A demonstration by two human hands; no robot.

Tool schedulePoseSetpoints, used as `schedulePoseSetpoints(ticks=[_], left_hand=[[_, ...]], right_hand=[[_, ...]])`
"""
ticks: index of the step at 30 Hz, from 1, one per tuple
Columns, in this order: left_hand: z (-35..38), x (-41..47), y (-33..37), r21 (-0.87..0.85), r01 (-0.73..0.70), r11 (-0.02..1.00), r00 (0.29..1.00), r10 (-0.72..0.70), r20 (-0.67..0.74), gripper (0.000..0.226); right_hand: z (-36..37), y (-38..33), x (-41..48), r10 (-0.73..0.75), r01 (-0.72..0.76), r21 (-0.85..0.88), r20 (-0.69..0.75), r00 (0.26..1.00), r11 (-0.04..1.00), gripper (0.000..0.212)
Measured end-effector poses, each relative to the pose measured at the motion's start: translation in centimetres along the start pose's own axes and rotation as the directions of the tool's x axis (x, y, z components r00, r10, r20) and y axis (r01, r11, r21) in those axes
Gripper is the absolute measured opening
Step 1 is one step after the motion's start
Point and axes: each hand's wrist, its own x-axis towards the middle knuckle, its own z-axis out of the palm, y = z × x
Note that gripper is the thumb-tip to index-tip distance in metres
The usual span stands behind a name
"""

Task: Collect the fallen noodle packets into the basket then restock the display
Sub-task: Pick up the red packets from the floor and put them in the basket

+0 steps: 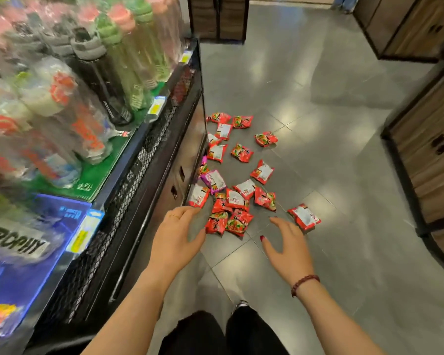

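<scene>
Glossy grey tiled floor point(331, 111) runs up the aisle, pale light pooling on it. On the left, a black mesh-fronted metal shelf unit point(139, 160); on the right, dark-framed wood-plank cabinets point(431, 149), another wooden cabinet point(218, 16) at the far end.

Red noodle packets point(241, 152) scattered flat on floor point(318, 111), some white-backs up, one purple packet point(214, 181) among them.

text: "TROPHY" | on: blue package point(36, 278) label | noodle packets point(237, 199) print: too small to read
</scene>
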Motion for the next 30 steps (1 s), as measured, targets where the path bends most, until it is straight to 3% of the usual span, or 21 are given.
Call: schedulePoseSetpoints(ticks=[8,18,22,25,30], left_hand=[[2.1,10.1,-2.1,0.02,0.026,0.999,0.998,-0.027,0.056,0.049],[5.8,23.7,-8.6,-0.059,0.102,0.993,0.983,-0.092,0.158,0.049],[9.5,26.9,-10.5,-0.074,0.231,0.97,0.943,-0.204,0.262,0.05],[14.4,28.5,-12.6,-0.144,0.295,0.945,0.936,-0.254,0.244,0.044],[26.0,29.3,-17.1,-0.177,0.547,0.818,0.812,-0.466,0.351,0.053]], right_hand=[[1.1,-1.1,11.5,-0.013,0.014,-0.016,0.062,0.998,1.0,0.044],[5.1,-2.3,23.0,0.109,-0.112,0.017,0.105,0.988,0.994,0.045],[7.0,-0.5,26.6,0.182,-0.194,0.071,0.148,0.972,0.978,0.047],[9.9,2.4,29.7,0.252,-0.276,0.089,0.214,0.944,0.957,0.048],[18.3,10.4,35.0,0.313,-0.354,0.082,0.311,0.897,0.932,0.048]])
